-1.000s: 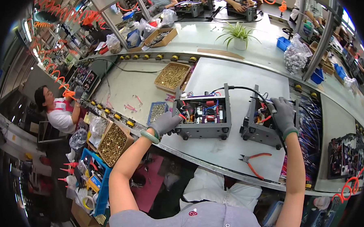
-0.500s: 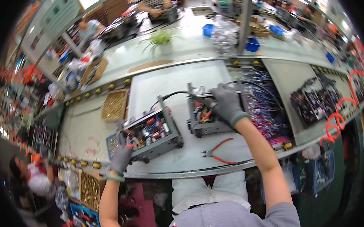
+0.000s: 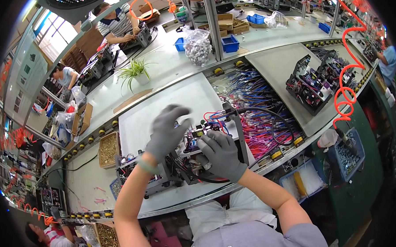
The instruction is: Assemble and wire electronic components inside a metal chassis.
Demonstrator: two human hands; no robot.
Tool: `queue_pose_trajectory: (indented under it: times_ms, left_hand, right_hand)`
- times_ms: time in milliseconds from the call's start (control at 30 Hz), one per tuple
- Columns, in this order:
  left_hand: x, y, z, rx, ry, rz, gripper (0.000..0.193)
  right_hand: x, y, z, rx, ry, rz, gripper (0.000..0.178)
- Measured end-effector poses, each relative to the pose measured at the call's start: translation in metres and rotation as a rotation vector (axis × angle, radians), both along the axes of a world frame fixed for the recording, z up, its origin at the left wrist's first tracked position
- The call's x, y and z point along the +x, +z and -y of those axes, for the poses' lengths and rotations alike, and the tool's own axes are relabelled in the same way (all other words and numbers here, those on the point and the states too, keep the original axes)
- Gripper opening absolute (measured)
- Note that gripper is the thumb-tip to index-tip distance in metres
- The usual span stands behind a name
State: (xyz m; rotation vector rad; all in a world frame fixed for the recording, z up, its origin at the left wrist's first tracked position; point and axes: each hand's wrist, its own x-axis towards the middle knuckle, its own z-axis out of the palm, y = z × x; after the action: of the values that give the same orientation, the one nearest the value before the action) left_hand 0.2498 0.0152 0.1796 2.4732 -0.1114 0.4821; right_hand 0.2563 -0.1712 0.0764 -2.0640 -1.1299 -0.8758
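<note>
In front of me on the bench stands an open electronic unit (image 3: 239,136) with a dark metal frame, red and blue wires and a circuit board inside. My right hand (image 3: 223,156), in a grey glove, lies over it with curled fingers down among the parts; what they grip is hidden. Above the unit's left side hovers my left hand (image 3: 167,133), also gloved, with thumb and fingers apart and nothing between them. A second open unit (image 3: 160,183) sits at the left, partly behind my left forearm. A black cable (image 3: 273,120) loops out from the unit's right side.
Bundled red and blue wires (image 3: 256,104) fill a section at the right, with more open units (image 3: 312,82) beyond. A cardboard box of brass-coloured parts (image 3: 108,150) stands left. An orange coiled hose (image 3: 345,97) hangs right. Across the bench are a potted plant (image 3: 140,74) and a co-worker (image 3: 116,27).
My left hand has left the left unit and risen over the other one. That unit has turned and come nearer, with my right hand now inside it. The pliers no longer show; my view has shifted.
</note>
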Motion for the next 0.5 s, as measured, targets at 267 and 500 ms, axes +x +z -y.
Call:
queue_pose_trajectory:
  times_ms: [267,500]
  left_hand:
    - [0.104,-0.018,0.043,0.262,-0.131,-0.593,0.025]
    - [0.118,-0.021,0.039,0.37,-0.183,-0.641,0.029]
  right_hand:
    - [0.0,0.003,0.003,-0.015,0.073,-0.011,0.044]
    - [0.003,0.007,0.01,0.026,0.096,-0.006,0.043]
